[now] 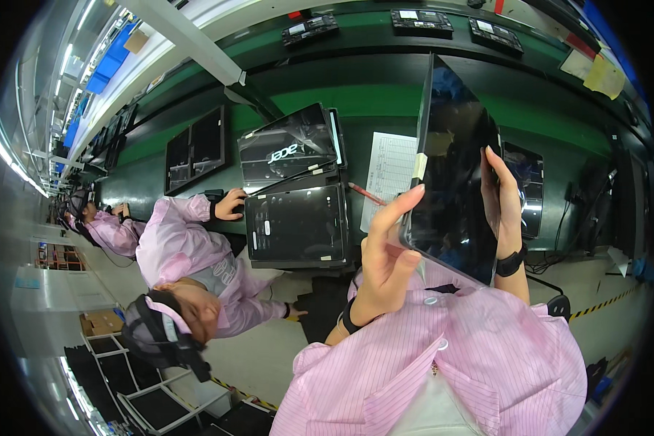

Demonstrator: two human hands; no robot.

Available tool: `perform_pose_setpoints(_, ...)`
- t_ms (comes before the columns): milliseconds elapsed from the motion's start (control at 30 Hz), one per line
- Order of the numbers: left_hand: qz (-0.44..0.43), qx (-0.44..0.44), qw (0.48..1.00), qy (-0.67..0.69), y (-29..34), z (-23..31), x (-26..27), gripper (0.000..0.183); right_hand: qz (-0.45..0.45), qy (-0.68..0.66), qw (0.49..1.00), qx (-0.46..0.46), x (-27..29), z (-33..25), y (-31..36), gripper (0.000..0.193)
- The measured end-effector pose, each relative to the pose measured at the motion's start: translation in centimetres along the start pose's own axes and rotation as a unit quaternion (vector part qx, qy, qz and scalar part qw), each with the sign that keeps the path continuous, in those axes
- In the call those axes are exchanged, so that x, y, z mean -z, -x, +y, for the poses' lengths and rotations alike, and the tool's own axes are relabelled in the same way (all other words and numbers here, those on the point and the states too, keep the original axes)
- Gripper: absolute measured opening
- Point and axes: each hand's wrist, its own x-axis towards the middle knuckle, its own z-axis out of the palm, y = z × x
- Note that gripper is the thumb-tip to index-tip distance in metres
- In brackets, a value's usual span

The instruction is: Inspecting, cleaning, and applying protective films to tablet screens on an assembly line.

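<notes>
- Facing the dark green surface, I have my work lifted clear, which leaves room for tilting.
- A co-worker is on my left, beside the stacked tablets, so I'd best swing nothing that way.
- My glossy tablet is raised before my chest, tipped steeply; edge holds should spare its face from smears.
- Beyond it lies a printed sheet, partly covered; I'd avoid dragging a corner across.
- My left hand is clamped on the tablet's lower left edge, my right hand on its right edge; even, light pressure suits thin glass.
- The red pen touches the sheet; I'd mind my knuckles there.
</notes>
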Motion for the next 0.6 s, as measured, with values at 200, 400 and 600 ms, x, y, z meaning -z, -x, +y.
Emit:
perform_pose_setpoints(200,0.008,0.075,0.993,0.092,0.9,-0.6,0.3,0.054,-0.024,0.012,1.0,0.009,0.2,-0.5,-0.8,0.022)
perform_pose_setpoints(400,-0.012,0.098,0.986,0.132,0.4,0.4,0.4,0.059,0.006,0.01,1.0,0.009,0.5,-0.6,-1.3,0.024)
perform_pose_setpoints(600,-0.07,0.042,0.987,0.141,0.4,-0.6,0.9,0.073,0.001,0.004,1.0,-0.002,-0.5,-1.3,-1.4,0.021)
